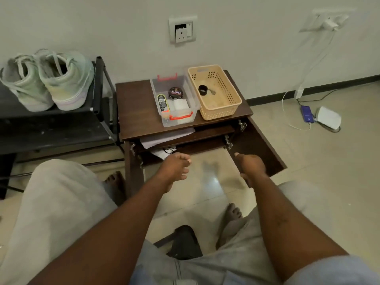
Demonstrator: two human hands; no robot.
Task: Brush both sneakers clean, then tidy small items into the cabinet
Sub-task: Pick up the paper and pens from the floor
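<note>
You are reaching both arms toward the open cabinet [133, 112] at the centre of the frame. Your left hand [174, 167] is hovering at the mouth of the opening, its fingers loosely curled and holding nothing. Your right hand [250, 166] is lying over the inner edge of the swung-out right door [261, 147]; its fingers are curling under, and I cannot tell whether they are gripping that edge or only resting there.

The sneakers [47, 83] are sitting side by side, heels toward you, on the black rack [61, 128] in the upper left, well apart from either hand.

The small items are waiting on the cabinet top. The clear box [162, 118] with the polish tin [175, 92] lies straight up the frame from your left hand (the nearer hand for it). Its long axis is running from the front edge toward the wall. The beige basket [221, 115] is standing just beside it on the right. Judging from this, the tidying is probably starting.
</note>
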